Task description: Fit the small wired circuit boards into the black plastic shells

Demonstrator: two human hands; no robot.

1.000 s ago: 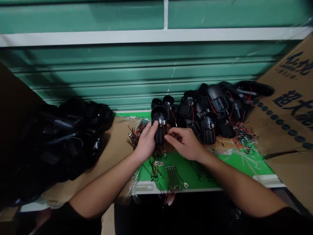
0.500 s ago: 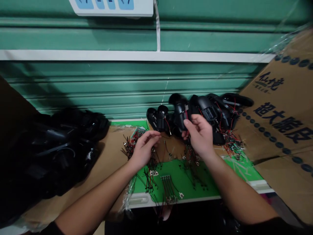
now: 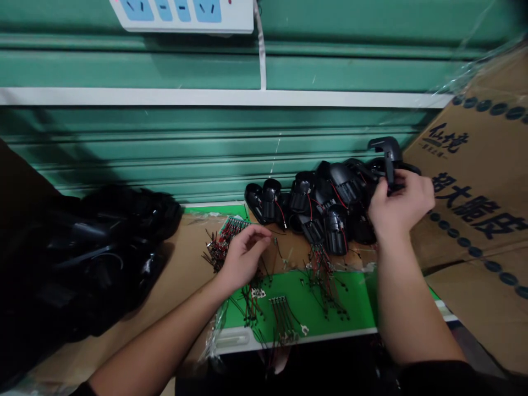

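Note:
My right hand (image 3: 402, 203) is closed on a black hook-shaped plastic housing (image 3: 390, 157), raised over the right end of a pile of similar parts. Below and left of it, several glossy black housings (image 3: 336, 228) with thin red wires lie heaped against the green wall. My left hand (image 3: 245, 253) is low over the bench, thumb and fingertips drawn together. Whether a thin wire lies in that pinch is too small to tell. Beside its fingers is a bundle of red and black wires (image 3: 216, 250) with small metal ends.
More wire bundles (image 3: 325, 275) and a row of wired pieces (image 3: 282, 313) lie on the green board (image 3: 355, 308). A heap of black parts (image 3: 111, 247) fills the left side. A printed cardboard box (image 3: 474, 192) stands right; a power strip (image 3: 185, 14) hangs above.
My right hand has moved right, from the middle of the pile to its right end. It held a housing with a red wire before; a hook-shaped one shows now. My left hand has barely moved.

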